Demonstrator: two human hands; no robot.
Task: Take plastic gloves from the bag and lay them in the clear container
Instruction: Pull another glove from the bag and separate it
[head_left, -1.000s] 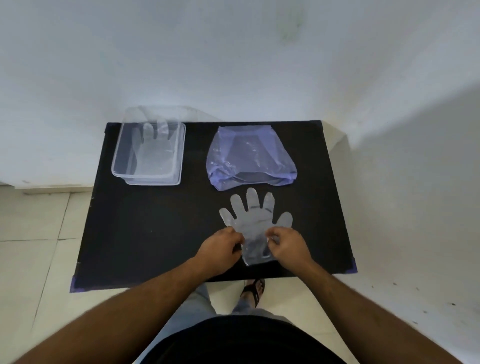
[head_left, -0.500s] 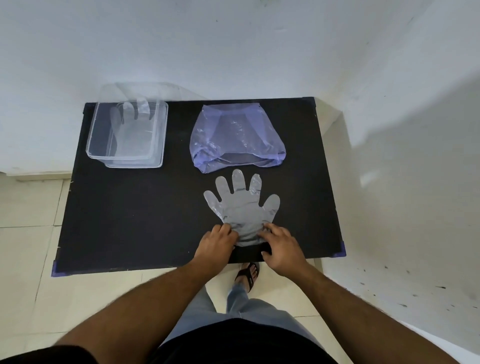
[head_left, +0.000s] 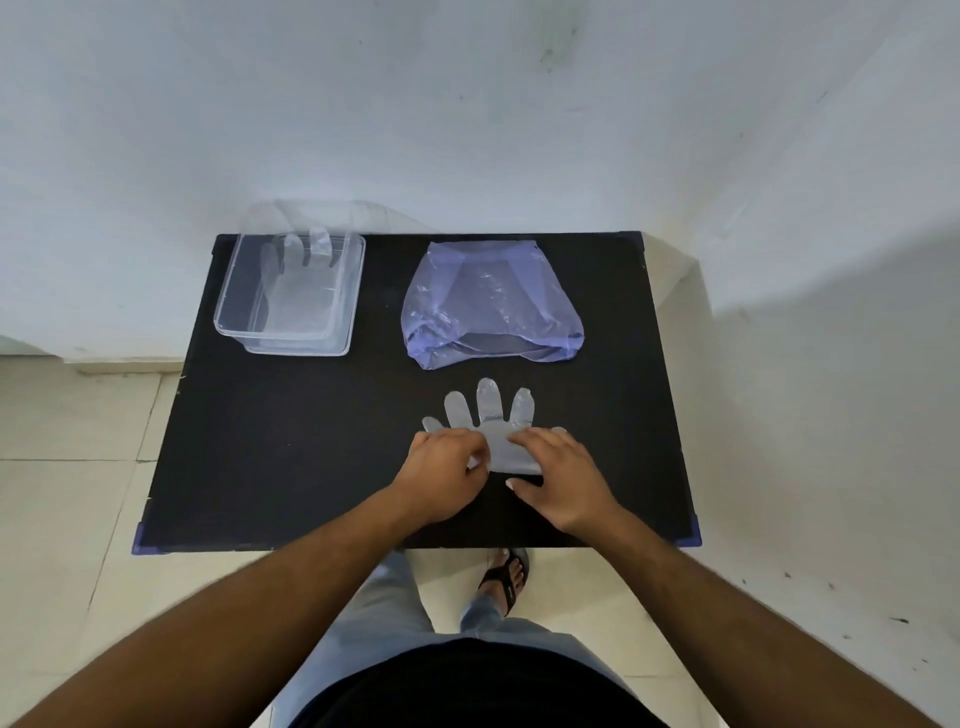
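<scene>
1. We see a black table (head_left: 291, 457) set against a white wall.
2. A bluish plastic bag (head_left: 491, 306) lies at its far middle.
3. The clear container (head_left: 349, 291), far left, holds one glove (head_left: 298, 291).
4. Another plastic glove (head_left: 498, 431) lies flat just before the bag.
5. Our left hand (head_left: 444, 470) and right hand (head_left: 563, 480) press on its cuff; whether either grip pinches it, we cannot tell.

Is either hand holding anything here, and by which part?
Both hands, left and right, are on the plastic glove at its cuff end. It lies flat on the table, not lifted; a true pinch cannot be told.
</scene>
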